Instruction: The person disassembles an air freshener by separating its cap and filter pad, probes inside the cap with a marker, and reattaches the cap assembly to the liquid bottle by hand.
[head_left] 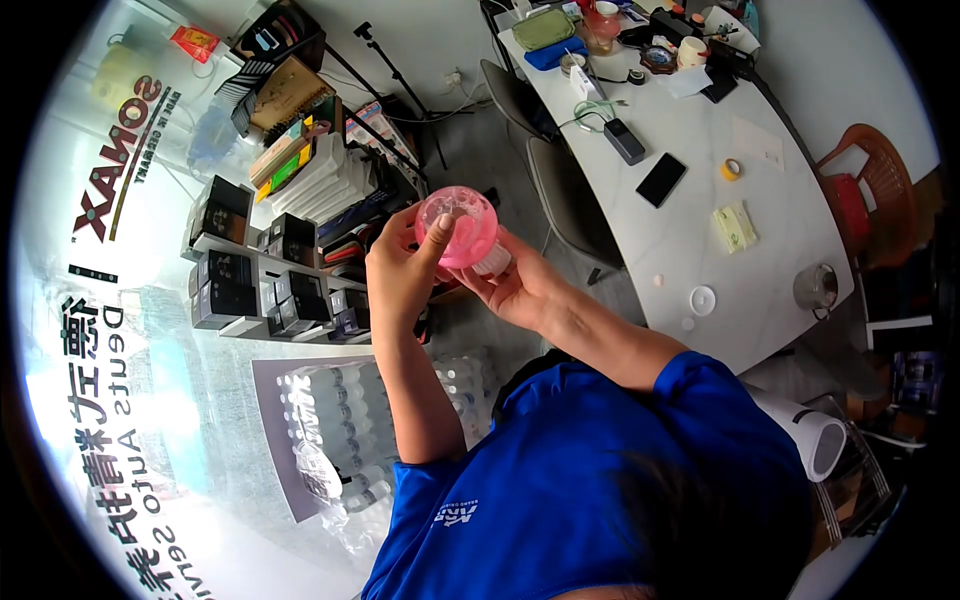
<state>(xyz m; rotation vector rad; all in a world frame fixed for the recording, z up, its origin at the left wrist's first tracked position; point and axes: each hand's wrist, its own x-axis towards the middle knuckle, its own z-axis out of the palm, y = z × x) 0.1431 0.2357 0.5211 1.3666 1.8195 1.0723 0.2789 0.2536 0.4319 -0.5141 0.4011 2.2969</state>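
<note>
Gripping one pink container [474, 226] out ahead of the blue shirt [590, 450], here's the left hand [400, 262], thumb over its round face, and the right hand [522, 287] cupped against it — likely light, stiff, slippery, safest held round its sides — with two grey chairs [570, 195] beyond and one yellow tape roll [731, 169] on one white table [680, 245].

Strong light with glare enters by the window [225, 430], left of the left hand [393, 262]. Beyond the right hand [522, 288], the table [680, 242] looks bent by the lens; the corners are black.
</note>
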